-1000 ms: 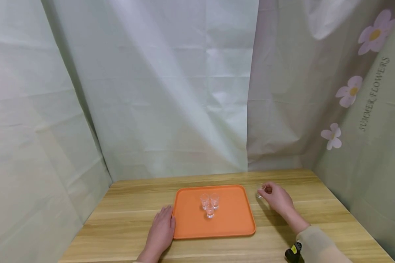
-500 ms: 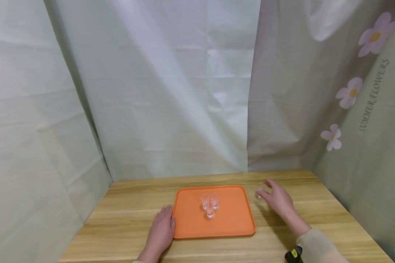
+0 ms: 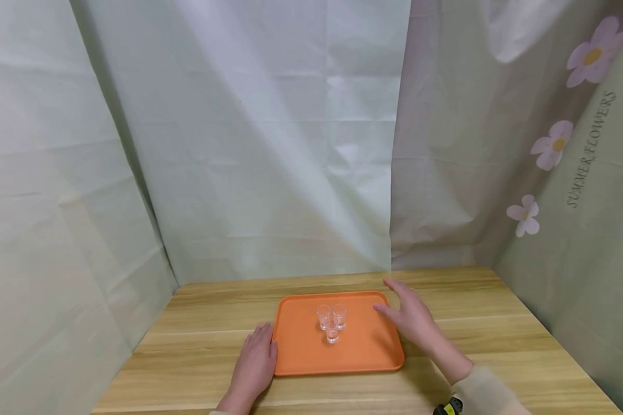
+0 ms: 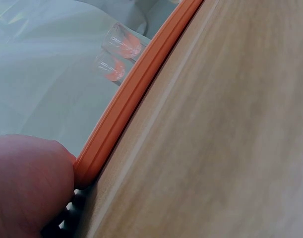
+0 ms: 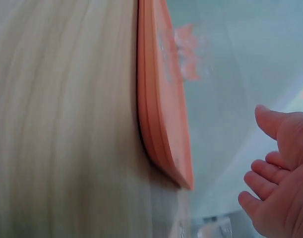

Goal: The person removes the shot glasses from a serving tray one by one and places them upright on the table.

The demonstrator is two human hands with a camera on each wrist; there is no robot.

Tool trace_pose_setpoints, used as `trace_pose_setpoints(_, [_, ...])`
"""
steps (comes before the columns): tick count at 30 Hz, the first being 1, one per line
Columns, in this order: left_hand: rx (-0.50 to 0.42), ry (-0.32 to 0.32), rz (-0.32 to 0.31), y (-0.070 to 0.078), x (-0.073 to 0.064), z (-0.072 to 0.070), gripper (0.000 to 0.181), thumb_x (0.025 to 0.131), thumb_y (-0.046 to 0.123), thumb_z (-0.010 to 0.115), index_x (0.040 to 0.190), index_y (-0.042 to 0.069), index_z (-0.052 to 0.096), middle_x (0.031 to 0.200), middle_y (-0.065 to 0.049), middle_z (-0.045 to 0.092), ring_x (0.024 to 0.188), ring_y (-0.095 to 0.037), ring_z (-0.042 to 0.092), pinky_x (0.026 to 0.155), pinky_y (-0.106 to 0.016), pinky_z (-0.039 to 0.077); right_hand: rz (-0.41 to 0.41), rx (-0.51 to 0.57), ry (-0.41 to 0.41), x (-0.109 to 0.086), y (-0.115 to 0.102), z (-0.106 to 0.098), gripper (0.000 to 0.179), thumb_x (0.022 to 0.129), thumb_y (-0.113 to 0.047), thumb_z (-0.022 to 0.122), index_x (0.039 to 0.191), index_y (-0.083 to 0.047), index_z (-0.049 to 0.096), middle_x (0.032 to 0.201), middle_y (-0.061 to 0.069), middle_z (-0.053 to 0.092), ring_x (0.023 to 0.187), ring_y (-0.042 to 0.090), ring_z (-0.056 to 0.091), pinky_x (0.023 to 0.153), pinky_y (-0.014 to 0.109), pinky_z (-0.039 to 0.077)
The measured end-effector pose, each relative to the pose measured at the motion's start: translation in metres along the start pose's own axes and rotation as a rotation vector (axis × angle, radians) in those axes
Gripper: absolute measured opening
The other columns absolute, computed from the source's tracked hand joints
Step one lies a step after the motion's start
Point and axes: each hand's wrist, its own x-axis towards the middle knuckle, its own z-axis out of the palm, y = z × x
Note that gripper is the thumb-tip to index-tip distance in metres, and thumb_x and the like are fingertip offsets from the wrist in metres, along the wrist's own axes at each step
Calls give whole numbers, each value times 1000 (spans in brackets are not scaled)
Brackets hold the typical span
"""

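Note:
Three small clear shot glasses (image 3: 331, 332) stand close together in a triangle on the orange tray (image 3: 363, 351). My left hand (image 3: 254, 360) lies at the tray's left side with fingers extended, and in the left wrist view its thumb (image 4: 32, 183) touches the tray's rim. Over the tray's right edge hovers my right hand (image 3: 414, 317), fingers spread and holding nothing. A further shot glass (image 5: 215, 229) appears at the bottom of the right wrist view, beyond the tray; in the head view the right hand hides nearly all of it.
The tray sits on a wood-grain table (image 3: 187, 346). Pale curtains (image 3: 270, 173) surround the table at the back and both sides, with printed flowers on the right one. A black-and-yellow device (image 3: 449, 406) is on the right wrist.
My right hand has let go of the shot glass beside the tray and moved left, over the tray's right edge. The left hand and the three glasses on the tray have stayed put.

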Motion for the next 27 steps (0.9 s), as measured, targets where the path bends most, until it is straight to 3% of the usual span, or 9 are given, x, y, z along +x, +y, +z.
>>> trace_pose_setpoints(8, [6,-78,-56,7,3,-8,41,108,6,62,144,-15,62,150,-35,60,145,-55,52,124,-69,38,-21,126,-68,5,-11,33,66,103,-22,82,159,-1,55,159,19,59,148,41,54,124,62,43])
trace_pose_setpoints(19, [13,-73,-49,7,3,-7,41,108,6,64,143,-15,62,149,-34,62,145,-55,53,123,-69,38,-50,237,-158,12,-22,58,63,102,-21,83,156,1,58,155,20,62,146,42,57,123,60,45])
trace_pose_setpoints(27, [8,-9,-17,3,1,0,39,108,7,62,140,-16,64,144,-35,64,139,-57,56,118,-70,42,-38,291,-194,13,-18,69,59,102,-18,82,151,7,59,148,25,66,139,47,61,119,63,48])
